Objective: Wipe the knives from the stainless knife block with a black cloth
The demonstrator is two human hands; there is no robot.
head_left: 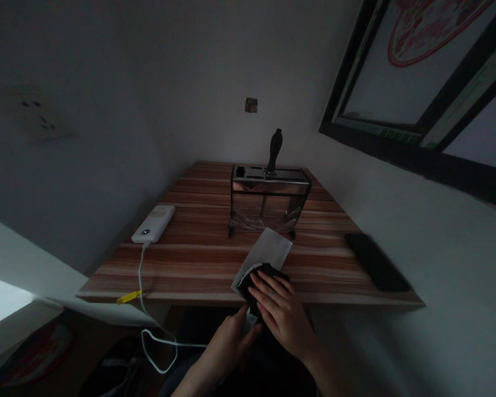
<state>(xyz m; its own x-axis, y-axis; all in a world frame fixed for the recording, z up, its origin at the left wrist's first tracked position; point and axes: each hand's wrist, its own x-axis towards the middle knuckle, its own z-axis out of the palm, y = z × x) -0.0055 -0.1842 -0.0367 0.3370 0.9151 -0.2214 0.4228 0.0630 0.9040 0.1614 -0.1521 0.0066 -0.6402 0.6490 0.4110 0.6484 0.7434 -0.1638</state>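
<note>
Striped brown wooden tabletop (198, 264): right hand (281, 311), fingers extended, grip indeterminable, overlies flat black item (244, 288) partly covering white rectangular sheet (268, 251); left hand (229, 337) pinches small pale piece (250, 320)

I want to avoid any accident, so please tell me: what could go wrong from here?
The white cable hangs off the table near the left hand, so it might get snagged, pulling the white device. The pale sheet lies near the front edge; the right hand could push it off.
</note>
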